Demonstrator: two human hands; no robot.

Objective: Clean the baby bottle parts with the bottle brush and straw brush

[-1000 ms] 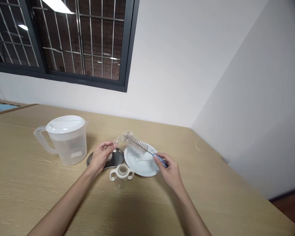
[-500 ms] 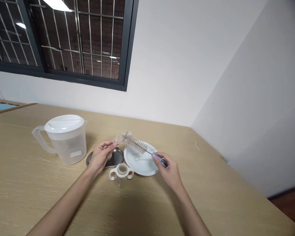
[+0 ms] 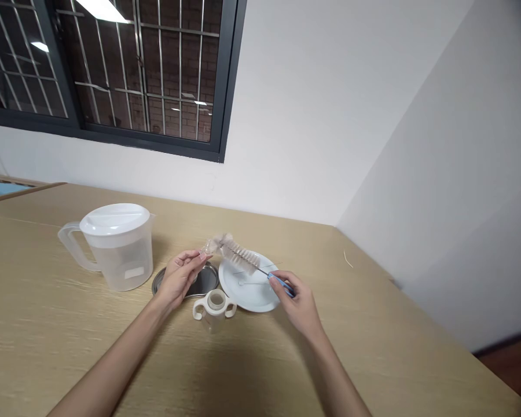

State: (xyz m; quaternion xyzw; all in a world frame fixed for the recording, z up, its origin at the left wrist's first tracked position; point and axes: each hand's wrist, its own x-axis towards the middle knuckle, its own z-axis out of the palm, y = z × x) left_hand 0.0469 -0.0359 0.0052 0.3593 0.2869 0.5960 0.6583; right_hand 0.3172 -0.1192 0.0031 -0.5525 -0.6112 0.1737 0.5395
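Observation:
My right hand [image 3: 298,296] grips the blue handle of a bottle brush [image 3: 243,256], held at a slant above a plate with its bristles toward upper left. Between the fingertips of my left hand [image 3: 181,275] is a small clear, see-through piece [image 3: 209,247] at the brush's tip; its exact kind is hard to make out. Below the hands, a baby bottle [image 3: 215,313] with two cream side handles stands upright, its mouth uncovered. Partly behind my left hand lies a shiny metal tray [image 3: 207,280] with a small pale item, mostly hidden.
The pale plate [image 3: 254,301] beside the bottle bears thin wire-like tools [image 3: 256,282]. At left stands a translucent pitcher [image 3: 124,255] with a white lid. A thin pale strip [image 3: 348,259] lies at right on the wooden table [image 3: 364,341]. A barred window [image 3: 147,75] is behind.
Hardly anything differs. Both hands keep their grips on the brush and the clear piece, and the view has shifted very slightly.

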